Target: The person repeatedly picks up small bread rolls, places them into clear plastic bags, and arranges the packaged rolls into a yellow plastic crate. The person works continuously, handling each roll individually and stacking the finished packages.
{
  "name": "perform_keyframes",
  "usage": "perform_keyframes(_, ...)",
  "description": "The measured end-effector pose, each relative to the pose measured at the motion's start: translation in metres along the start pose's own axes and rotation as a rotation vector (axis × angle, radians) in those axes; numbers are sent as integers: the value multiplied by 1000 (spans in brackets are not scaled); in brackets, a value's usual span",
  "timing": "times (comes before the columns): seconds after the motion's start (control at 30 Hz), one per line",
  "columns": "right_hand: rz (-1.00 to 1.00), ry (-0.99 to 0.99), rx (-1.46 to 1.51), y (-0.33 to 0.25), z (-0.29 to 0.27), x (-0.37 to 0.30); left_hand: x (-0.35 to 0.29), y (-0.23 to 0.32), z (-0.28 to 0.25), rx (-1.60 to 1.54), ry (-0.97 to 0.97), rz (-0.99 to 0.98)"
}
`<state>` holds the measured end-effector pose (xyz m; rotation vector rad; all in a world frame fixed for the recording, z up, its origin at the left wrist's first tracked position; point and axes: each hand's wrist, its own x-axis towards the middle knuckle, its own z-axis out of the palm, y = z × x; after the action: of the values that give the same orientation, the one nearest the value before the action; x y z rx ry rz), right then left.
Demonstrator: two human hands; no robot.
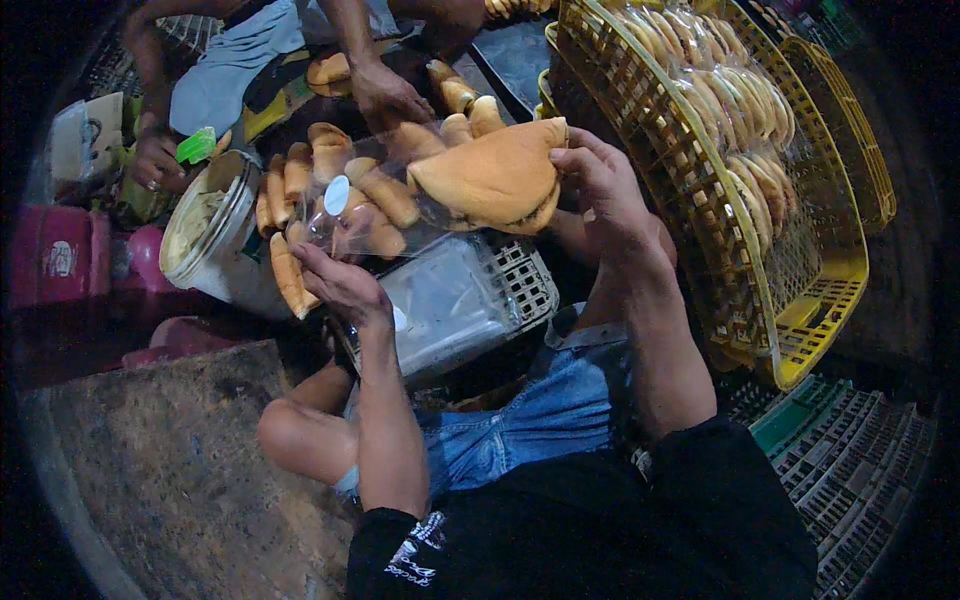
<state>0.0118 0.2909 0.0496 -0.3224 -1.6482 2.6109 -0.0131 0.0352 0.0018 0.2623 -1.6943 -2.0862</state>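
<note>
My right hand grips the right end of a few large, flat golden breads, folded over and stacked, with dark filling along the lower edge. My left hand is closed on a clear plastic bag with a pale oval label. The breads' left end meets the bag; glare hides how far inside it reaches. Beneath, a pile of clear bags lies on a pale crate. Long bread rolls sit just beyond my hands.
Packed breads fill a yellow crate at right. Across from me, a co-worker's hand reaches over the rolls; the other is by a green-handled tool. A white tub of cream stands at left.
</note>
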Motion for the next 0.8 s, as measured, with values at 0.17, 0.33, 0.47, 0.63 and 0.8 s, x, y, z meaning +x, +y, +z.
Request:
perform_keyframes(0.17, -22, -39, -76, 17, 22, -8, -43, 19, 14, -285, -123, -240)
perform_keyframes(0.33, -279, -69, -230, 20, 67, -44, -64, 12, 8, -514, -125, -452)
perform_keyframes(0.47, -971, -153, -1102, 12, 101, -54, -35, 13, -16, -815, -162, -566)
perform_keyframes(0.63, -1031, -76, -1450, -6, 95, -69, -39, 27, 18, -545, -175, -444)
perform_keyframes(0.8, -666, -164, -1769, -75, 60, -66, -72, 23, 28, -605, -717, -274)
